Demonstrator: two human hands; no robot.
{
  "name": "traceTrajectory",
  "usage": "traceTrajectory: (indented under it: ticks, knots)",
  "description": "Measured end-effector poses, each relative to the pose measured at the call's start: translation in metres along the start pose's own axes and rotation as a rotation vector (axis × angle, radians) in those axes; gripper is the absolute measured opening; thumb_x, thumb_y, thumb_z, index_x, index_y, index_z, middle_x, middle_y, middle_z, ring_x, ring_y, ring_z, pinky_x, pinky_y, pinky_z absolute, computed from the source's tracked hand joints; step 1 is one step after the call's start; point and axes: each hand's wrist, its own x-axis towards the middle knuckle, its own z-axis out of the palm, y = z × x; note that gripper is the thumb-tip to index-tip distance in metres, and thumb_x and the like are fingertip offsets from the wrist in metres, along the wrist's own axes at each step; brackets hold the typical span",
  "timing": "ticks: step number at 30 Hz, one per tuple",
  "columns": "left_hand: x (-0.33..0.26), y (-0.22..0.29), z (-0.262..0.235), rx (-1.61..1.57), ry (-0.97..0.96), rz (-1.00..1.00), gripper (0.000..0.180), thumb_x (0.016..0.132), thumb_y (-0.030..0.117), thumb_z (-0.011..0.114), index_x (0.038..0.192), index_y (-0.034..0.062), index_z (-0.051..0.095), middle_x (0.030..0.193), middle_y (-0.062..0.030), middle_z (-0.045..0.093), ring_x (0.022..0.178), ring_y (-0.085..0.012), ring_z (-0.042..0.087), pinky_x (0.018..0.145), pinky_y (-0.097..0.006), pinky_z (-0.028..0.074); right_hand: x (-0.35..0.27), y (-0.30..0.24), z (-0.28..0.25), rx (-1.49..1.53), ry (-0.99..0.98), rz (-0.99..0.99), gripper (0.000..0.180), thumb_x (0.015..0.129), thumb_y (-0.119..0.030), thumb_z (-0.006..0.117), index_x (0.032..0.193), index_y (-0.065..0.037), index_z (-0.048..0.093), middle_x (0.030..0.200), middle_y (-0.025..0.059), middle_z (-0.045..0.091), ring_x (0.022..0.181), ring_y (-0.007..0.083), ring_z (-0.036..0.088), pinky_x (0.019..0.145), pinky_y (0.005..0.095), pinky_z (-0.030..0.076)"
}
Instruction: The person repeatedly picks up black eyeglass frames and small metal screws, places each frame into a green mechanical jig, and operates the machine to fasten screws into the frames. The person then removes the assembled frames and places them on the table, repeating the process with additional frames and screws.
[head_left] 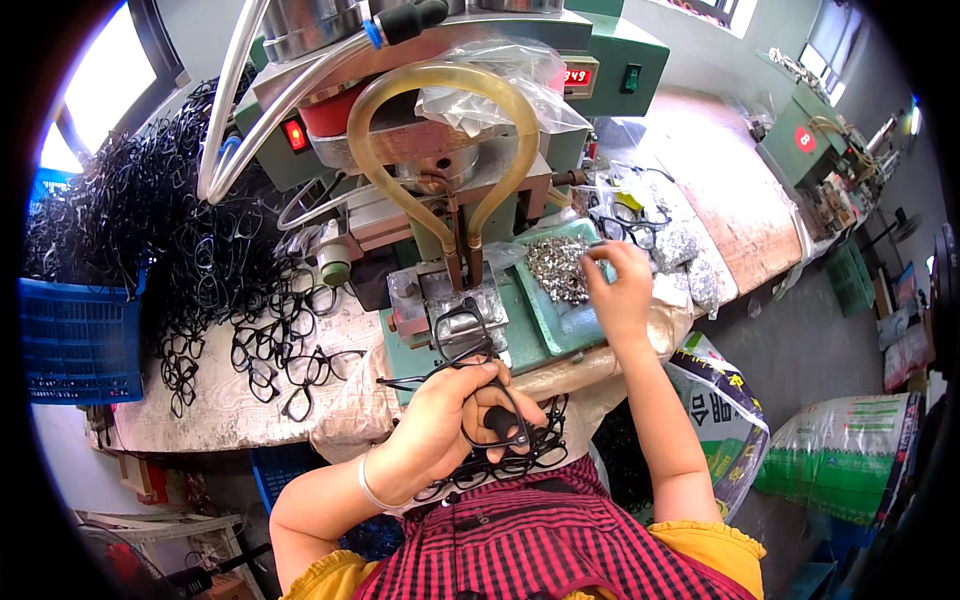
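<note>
The left hand (440,420) has its fingers curled tight round a black glasses frame (478,375). The frame sticks up from the fist toward 12 o'clock, with its top rim resting on the little metal block (455,300) of the machine (440,150). More frames lie in the lap (510,460), just below the fist at 6 o'clock.

The right hand (620,290) is out at 2 o'clock from the left one. Its fingertips are pinched close together over a heap of tiny silver parts (558,268) in a green tray (560,330). I cannot tell if a part is between them.

The frame looks light and thin. It seems a bit bendy and could snap if squeezed hard, so it looks best held by the thick rim near the lens hole, not by the skinny arm.

At 9 o'clock a big pile of black frames (200,260) covers the bench, beside a blue basket (80,340). A yellow hose (440,110) loops over the machine. A printed sack (720,410) stands at 4 o'clock.
</note>
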Motion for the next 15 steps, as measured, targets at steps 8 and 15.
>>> traceTrajectory:
  ticks: [8,15]
  knots:
    - [0.000,0.003,0.003,0.015,-0.005,0.017,0.025,0.106,0.026,0.038,0.106,0.0053,0.050,0.092,-0.0249,0.072,0.062,-0.0280,0.070,0.044,-0.030,0.049,0.002,-0.013,0.028,-0.018,-0.034,-0.084,0.008,0.079,-0.016,0.075,0.082,-0.009,0.074,0.085,0.0074,0.069,0.084,0.0301,0.065,0.074,0.0408,0.053]
    - [-0.016,-0.026,-0.042,0.191,-0.298,0.149,0.048,0.109,0.038,0.036,0.118,-0.0043,0.057,0.105,-0.0252,0.071,0.082,-0.0292,0.073,0.064,-0.034,0.059,0.007,-0.006,0.066,-0.220,-0.248,-0.151,0.011,0.081,-0.018,0.073,0.082,-0.007,0.070,0.087,0.0112,0.068,0.088,0.0337,0.065,0.076,0.0442,0.051]
